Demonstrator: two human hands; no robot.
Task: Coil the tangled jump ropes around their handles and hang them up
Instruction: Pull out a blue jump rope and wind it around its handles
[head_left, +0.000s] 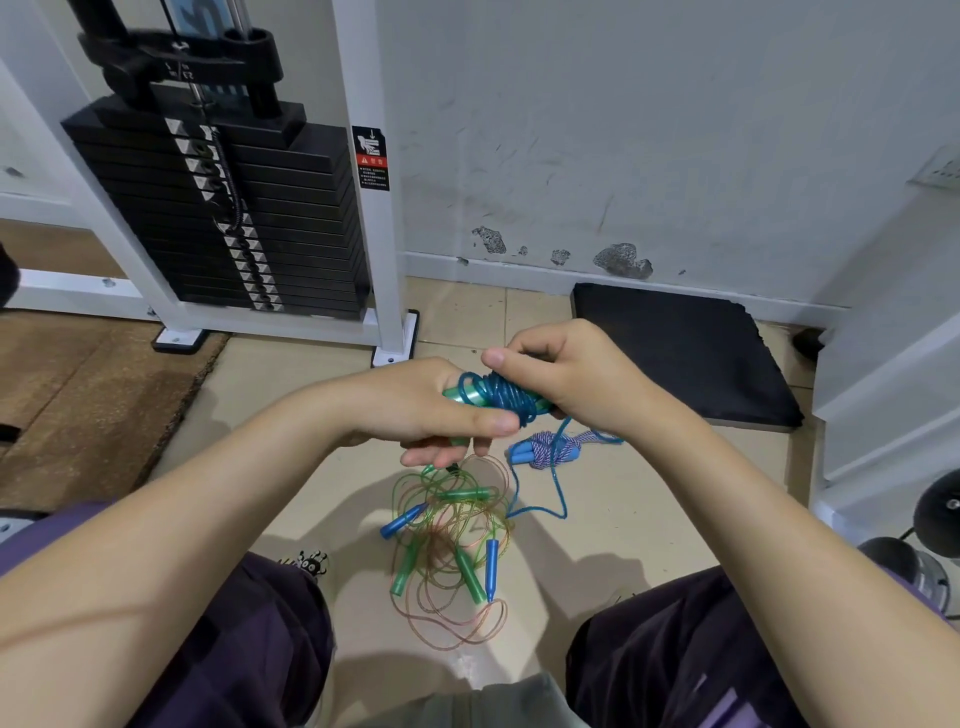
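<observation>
**Blue rope: winding in progress, tail hanging to the right**

The left hand is gripping the green handles, fingers curled around their lower part with the thumb pressing along the front. The right hand is closing over the far end of the bundle, fingers curled on the blue coil, thumb lying on top.

The bundle's long axis is running roughly left-to-right across the view, slightly tilted, its capped end pointing toward the left hand. Both hands are touching it; the right hand is nearer the free rope.

The loose tail is leaving the coil under the right hand, dropping to the floor and looping right, just beside a wound purple rope with blue handles. Judgement: the next wrap is depending on this; the tail is lying below and right of the bundle, so the right hand is the one placed to carry it around the handles across their long axis.

Between the knees, a tangle of thin green and orange ropes is lying untouched, handles pointing in various directions. No hanging point is identifiable in view.
</observation>
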